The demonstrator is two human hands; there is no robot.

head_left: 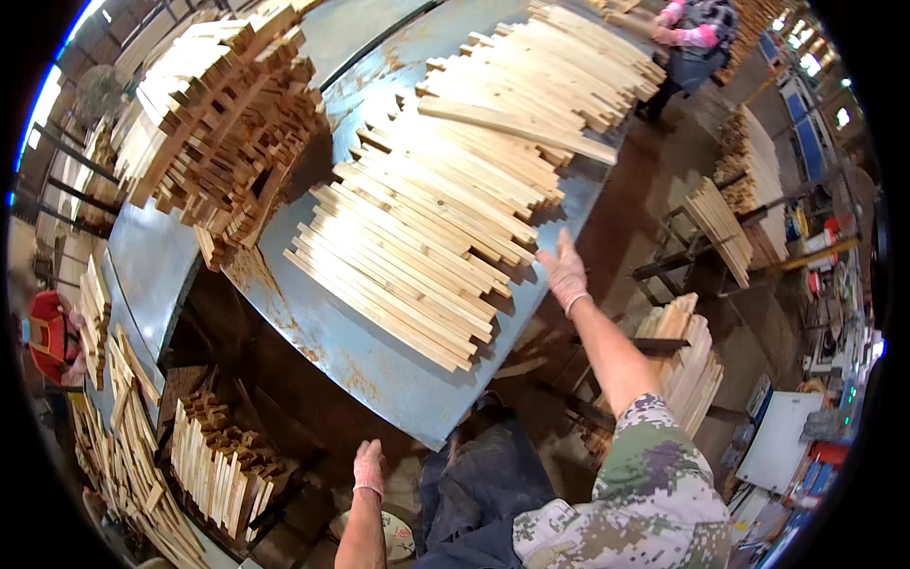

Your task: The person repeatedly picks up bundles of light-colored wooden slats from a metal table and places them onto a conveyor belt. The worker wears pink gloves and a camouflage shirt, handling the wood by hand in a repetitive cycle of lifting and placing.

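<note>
Pale wooden strips [408, 261] lie side by side in a long slanting row across a blue-grey metal table [379, 384]. One wider board [517, 128] rests crosswise on top of them. My right hand [566, 270], in a thin pale glove, is at the table's right edge beside the strips' near ends. Its fingers are apart and hold nothing; whether they touch a strip I cannot tell. My left hand [369, 467], gloved too, hangs in front of the table's near edge, fingers pointing up and loosely extended, with nothing visible in it.
A tall stack of wood pieces [232, 128] stands on the table's far left. More strips lie in bundles at lower left [223, 474] and on a rack at right [697, 365]. A co-worker in pink gloves [697, 36] stands at the far end; another person in red [52, 337] is at left.
</note>
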